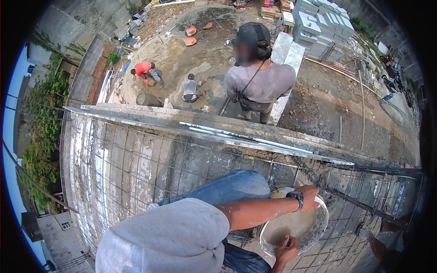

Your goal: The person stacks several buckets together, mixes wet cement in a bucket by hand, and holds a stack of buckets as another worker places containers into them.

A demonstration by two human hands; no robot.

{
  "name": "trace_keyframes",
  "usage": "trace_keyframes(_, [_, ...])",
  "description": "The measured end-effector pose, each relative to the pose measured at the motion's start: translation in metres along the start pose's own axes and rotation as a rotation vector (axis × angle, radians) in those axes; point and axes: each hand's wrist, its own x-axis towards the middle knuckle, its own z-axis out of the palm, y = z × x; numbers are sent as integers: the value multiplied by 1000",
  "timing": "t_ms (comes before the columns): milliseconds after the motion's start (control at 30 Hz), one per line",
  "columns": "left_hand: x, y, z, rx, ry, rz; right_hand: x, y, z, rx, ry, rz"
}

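A round white bucket [324, 223] holding murky grey-brown liquid or wet mix stands tilted on the slab's wire mesh. My left hand [309, 196], with a dark watch at the wrist, reaches across it and is closed on its far rim. At the near side of the bucket, my right hand [287, 249] has its fingers curled together just over the rim; what they hold is hidden. My grey sleeve and a bent knee in blue jeans [236, 184] are beside the bucket.
Rebar mesh [136, 159] covers the slab. Pale pipes [246, 137] lie along its edge. A dark rebar beam [364, 207] runs at right, near another person's arm [378, 248]. Below the edge are a person in a cap [261, 82], two crouched or bent workers and stacked blocks [321, 27].
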Motion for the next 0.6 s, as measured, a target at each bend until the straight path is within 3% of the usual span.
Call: trace_keyframes(600, [-3,4,-6,-3,-26,-22,0,-7,-2,34,12,33])
